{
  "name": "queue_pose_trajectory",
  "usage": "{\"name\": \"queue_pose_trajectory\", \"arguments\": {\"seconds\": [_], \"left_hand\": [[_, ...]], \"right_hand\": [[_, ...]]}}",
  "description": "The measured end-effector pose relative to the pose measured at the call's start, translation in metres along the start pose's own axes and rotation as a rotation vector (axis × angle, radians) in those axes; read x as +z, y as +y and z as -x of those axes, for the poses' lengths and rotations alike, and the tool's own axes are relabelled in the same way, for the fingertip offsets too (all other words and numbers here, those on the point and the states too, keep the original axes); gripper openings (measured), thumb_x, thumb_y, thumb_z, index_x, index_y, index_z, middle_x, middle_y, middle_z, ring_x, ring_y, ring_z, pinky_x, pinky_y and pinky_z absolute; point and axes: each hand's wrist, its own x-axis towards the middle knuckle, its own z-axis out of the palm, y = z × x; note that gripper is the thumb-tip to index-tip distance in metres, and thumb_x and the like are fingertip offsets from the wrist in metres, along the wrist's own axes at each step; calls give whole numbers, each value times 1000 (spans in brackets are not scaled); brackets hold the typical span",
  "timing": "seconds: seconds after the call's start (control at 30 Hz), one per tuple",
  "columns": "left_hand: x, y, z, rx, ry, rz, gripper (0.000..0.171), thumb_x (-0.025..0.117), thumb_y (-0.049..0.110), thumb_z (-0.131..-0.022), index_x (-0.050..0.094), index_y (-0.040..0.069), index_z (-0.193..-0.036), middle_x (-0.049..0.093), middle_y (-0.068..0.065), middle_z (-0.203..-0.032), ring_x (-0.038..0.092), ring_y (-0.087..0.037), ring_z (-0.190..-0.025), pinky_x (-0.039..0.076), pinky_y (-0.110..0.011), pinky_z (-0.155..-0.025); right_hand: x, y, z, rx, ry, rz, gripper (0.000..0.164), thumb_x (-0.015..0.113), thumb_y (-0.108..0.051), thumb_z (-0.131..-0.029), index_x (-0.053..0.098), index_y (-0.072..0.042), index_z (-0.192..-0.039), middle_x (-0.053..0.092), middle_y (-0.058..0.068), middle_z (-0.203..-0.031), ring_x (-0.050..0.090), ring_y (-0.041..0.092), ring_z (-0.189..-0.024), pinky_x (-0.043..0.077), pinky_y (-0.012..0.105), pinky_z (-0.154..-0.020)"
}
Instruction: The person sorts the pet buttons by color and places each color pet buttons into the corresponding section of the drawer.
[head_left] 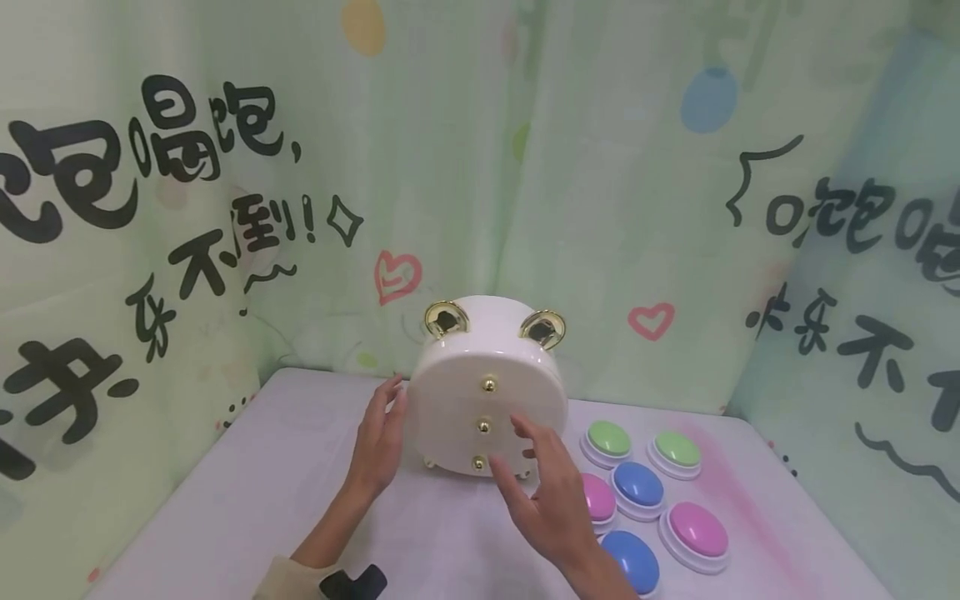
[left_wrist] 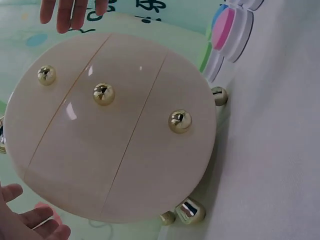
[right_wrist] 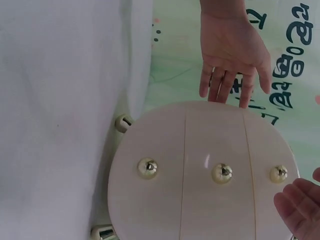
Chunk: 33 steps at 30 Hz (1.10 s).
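A white, round-fronted jewelry box (head_left: 442, 400) stands on the table, with two gold-rimmed ears on top and small gold feet below. Its front has three drawers, split by two thin seams, each with one round gold knob (left_wrist: 104, 94). Along the box's left side is my left hand (head_left: 381, 437), fingers fairly straight and fingertips right at the edge. In the right wrist view that left hand (right_wrist: 232, 55) shows its palm, with nothing in it. My right hand (head_left: 551, 500) hovers before the lower right of the front, thumb and fingers spread and loosely bent, holding nothing.
Right of the box are several round push buttons on white bases: green (head_left: 609, 437), blue (head_left: 637, 483) and pink (head_left: 699, 529). A pale cloth (head_left: 300, 433) covers the table. Green printed curtains (head_left: 600, 208) with black writing enclose the back and sides.
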Motion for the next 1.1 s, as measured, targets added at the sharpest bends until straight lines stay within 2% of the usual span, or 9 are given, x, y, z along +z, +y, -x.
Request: {"name": "queue_pose_trajectory", "arguments": {"seconds": [0.17, 0.37, 0.57, 0.8, 1.1], "left_hand": [[1, -1, -5, 1, -13, 1, 53, 29, 48, -103, 40, 17, -144, 45, -12, -142, 42, -31, -131, 35, -55, -103], [1, -2, -10, 12, -40, 42, 54, 27, 50, -102, 39, 20, -145, 40, -7, -147, 38, -29, -134, 32, -54, -107], [-1, -3, -15, 39, -70, 47, 55, 24, 50, -103, 43, 18, -144, 45, -8, -142, 41, -26, -132, 29, -51, -109], [-7, -7, -19, 91, -97, 35, 53, 23, 44, -105, 46, 16, -143, 51, -9, -136, 49, -25, -119, 42, -48, -97], [-12, -8, -21, 88, -167, 92, 52, 24, 44, -105, 43, 16, -145, 50, -10, -135, 48, -27, -123, 48, -49, -91]], "right_hand": [[8, 1, -8, -9, 46, -27, 47, 69, -20, -88, 54, -3, -128, 62, 9, -118, 58, 19, -106, 54, 32, -78], [17, 2, -16, 42, 57, -36, 47, 69, -24, -89, 54, -5, -129, 62, 8, -120, 59, 18, -107, 54, 32, -78], [26, 6, -21, 42, 61, -42, 48, 70, -26, -88, 54, -5, -128, 62, 8, -118, 59, 20, -107, 54, 32, -78], [32, 13, -27, 16, 84, -15, 51, 75, -22, -83, 55, -5, -127, 63, 9, -113, 60, 20, -103, 56, 32, -75], [39, 21, -37, -27, 93, 62, 51, 78, -15, -79, 57, -5, -124, 65, 7, -109, 62, 19, -94, 56, 33, -70]]}}
